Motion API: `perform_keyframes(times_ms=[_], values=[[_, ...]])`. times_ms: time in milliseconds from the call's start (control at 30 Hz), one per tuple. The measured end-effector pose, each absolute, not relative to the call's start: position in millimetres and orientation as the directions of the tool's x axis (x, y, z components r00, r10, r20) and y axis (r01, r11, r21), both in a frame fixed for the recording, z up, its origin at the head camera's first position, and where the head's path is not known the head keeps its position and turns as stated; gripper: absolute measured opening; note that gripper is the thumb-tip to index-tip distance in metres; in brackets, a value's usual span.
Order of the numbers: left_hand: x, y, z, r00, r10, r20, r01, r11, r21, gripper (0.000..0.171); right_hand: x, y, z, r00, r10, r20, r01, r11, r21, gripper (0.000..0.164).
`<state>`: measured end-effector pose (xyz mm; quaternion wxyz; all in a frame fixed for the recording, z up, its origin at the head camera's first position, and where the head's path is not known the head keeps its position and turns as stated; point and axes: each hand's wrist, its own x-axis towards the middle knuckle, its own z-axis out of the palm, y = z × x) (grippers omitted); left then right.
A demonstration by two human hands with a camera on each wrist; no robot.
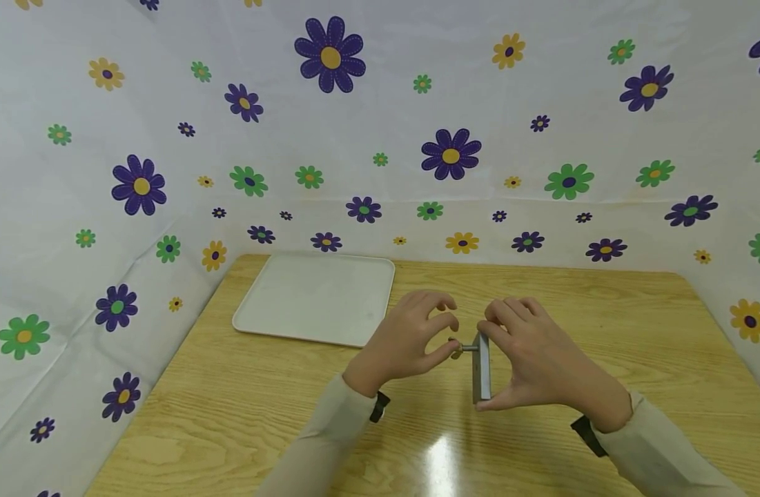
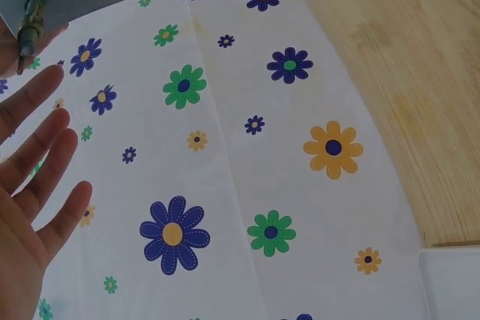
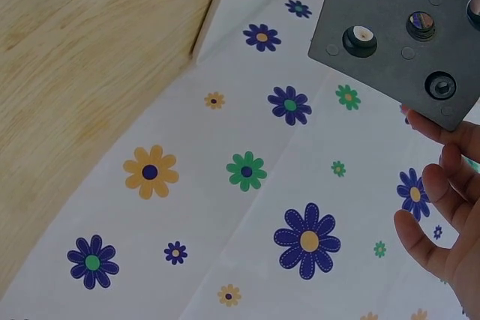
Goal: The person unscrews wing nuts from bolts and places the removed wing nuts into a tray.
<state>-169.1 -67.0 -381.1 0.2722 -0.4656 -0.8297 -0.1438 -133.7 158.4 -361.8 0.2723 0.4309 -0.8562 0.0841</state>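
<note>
A flat grey metal plate stands on edge in my right hand, gripped between the fingers at its top and the thumb at its bottom. From its left face sticks out a bolt with a brass-coloured piece near the tip. My left hand is beside that tip, its thumb at the brass-coloured piece and the other fingers spread and bent above. In the right wrist view the plate shows several round holes, one with a socket-head screw in it.
A white tray lies at the back left of the wooden table. Behind and beside the table hangs a white sheet printed with purple, green and yellow flowers. Dark bands circle both wrists.
</note>
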Motion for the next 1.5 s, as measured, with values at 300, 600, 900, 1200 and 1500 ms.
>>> perform_keyframes(times_ms=[300,600,900,1200,1500], values=[[-168.9,-66.1,-378.0,-0.373,0.688,0.623,0.86,0.508,-0.046,0.014,-135.5,160.2,-360.1,-0.474,-0.694,0.542,-0.787,0.61,0.092,0.088],[-166.6,-63.9,-374.7,-0.285,0.693,0.662,0.892,0.445,-0.082,0.012,-138.1,161.5,-357.6,-0.463,-0.694,0.551,-0.797,0.599,0.084,0.087],[-166.2,-61.7,-377.0,-0.365,0.729,0.579,0.878,0.476,-0.045,0.015,-138.8,162.3,-354.6,-0.484,-0.698,0.528,-0.793,0.605,0.073,0.088],[-167.0,-61.8,-374.5,-0.394,0.715,0.577,0.86,0.508,-0.043,0.018,-139.8,162.0,-353.4,-0.48,-0.696,0.534,-0.793,0.605,0.075,0.088],[-172.6,-63.7,-374.1,-0.439,0.677,0.591,0.83,0.557,-0.021,0.014,-140.7,161.9,-353.1,-0.473,-0.698,0.537,-0.793,0.604,0.087,0.089]])
